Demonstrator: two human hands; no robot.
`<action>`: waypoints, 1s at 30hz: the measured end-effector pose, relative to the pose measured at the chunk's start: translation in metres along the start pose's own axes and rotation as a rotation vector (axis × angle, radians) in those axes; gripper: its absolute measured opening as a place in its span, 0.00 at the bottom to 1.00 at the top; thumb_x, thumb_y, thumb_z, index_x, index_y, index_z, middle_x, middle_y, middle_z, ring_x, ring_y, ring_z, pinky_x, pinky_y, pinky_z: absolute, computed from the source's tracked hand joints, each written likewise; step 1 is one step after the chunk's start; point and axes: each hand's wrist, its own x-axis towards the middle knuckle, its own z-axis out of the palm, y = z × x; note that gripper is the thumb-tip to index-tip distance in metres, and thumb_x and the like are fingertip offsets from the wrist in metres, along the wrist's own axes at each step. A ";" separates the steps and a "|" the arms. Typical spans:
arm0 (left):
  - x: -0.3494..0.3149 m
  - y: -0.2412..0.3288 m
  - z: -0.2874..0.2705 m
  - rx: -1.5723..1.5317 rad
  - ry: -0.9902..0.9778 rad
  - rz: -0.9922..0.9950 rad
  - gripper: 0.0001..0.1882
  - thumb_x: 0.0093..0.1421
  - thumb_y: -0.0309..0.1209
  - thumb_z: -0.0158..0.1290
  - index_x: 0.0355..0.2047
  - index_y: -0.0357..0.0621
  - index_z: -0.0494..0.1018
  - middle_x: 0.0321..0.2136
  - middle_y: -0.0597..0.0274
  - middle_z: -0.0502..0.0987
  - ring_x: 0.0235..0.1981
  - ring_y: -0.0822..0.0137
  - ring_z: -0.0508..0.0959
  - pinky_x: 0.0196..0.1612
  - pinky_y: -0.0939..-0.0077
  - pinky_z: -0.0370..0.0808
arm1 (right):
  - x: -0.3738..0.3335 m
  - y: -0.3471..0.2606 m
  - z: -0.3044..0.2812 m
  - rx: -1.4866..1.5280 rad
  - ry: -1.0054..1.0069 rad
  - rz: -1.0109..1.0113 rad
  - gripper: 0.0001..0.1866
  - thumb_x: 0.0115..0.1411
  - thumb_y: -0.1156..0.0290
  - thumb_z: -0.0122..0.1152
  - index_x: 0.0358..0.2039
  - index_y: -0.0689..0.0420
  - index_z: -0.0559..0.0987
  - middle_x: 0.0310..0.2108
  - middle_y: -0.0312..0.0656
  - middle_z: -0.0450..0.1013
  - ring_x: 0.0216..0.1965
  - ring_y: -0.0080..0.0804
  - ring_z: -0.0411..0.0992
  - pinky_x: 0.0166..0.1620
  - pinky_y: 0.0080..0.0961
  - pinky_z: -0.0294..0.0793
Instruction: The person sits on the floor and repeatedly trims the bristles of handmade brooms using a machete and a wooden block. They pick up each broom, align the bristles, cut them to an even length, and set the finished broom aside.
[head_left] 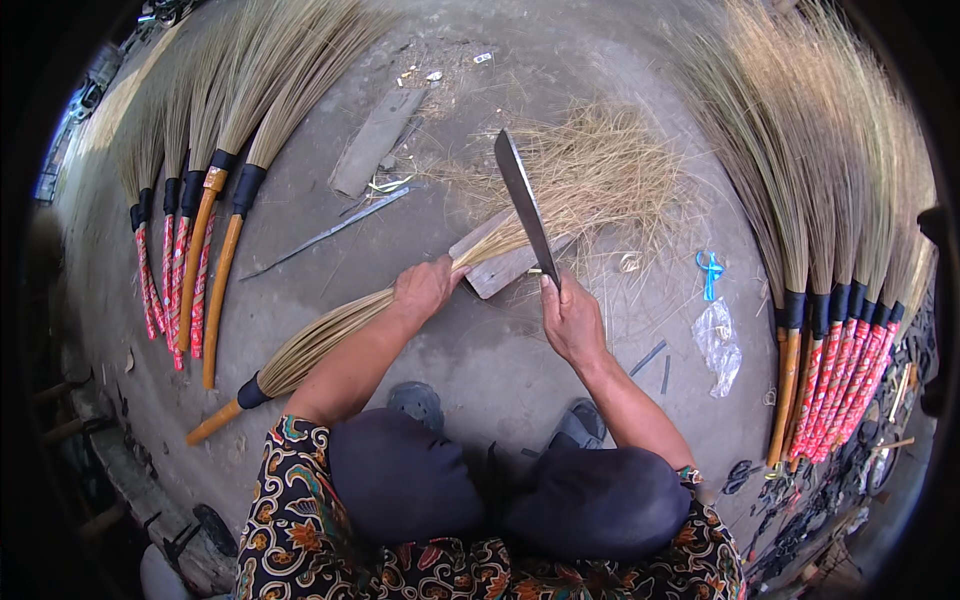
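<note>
My left hand is closed around the bristles of a straw broom, whose orange handle points to the lower left under my forearm. The bristle ends run to the upper right over a wooden block on the floor. In my right hand is a machete, gripped low down, its long dark blade pointing up and away over the bristle ends. A heap of loose straw spreads beyond the block and partly blends with the broom's tips. My right fingers cover the machete's handle.
Finished-looking brooms lie in a row at the left, and more brooms at the right. A flat board and a thin strip lie on the far floor. Clear plastic and blue string lie right of the straw.
</note>
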 end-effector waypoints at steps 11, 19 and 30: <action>-0.003 0.002 0.002 0.001 0.024 -0.002 0.28 0.74 0.57 0.44 0.46 0.41 0.74 0.34 0.37 0.84 0.40 0.34 0.84 0.45 0.40 0.80 | -0.003 -0.008 -0.010 -0.004 0.029 -0.044 0.17 0.75 0.59 0.51 0.37 0.62 0.74 0.27 0.61 0.76 0.32 0.68 0.76 0.37 0.56 0.73; -0.007 0.005 0.003 0.026 0.019 -0.009 0.29 0.74 0.57 0.43 0.44 0.40 0.74 0.34 0.38 0.84 0.40 0.35 0.84 0.46 0.42 0.80 | -0.005 -0.003 -0.009 -0.137 -0.265 0.098 0.16 0.75 0.60 0.50 0.40 0.61 0.73 0.24 0.61 0.74 0.30 0.66 0.76 0.34 0.54 0.72; 0.000 0.004 -0.001 0.040 0.007 -0.029 0.28 0.74 0.57 0.43 0.45 0.42 0.74 0.34 0.39 0.84 0.40 0.37 0.85 0.44 0.43 0.80 | -0.015 -0.002 -0.003 -0.113 -0.246 0.151 0.15 0.75 0.61 0.49 0.41 0.62 0.72 0.25 0.62 0.74 0.31 0.67 0.76 0.34 0.56 0.73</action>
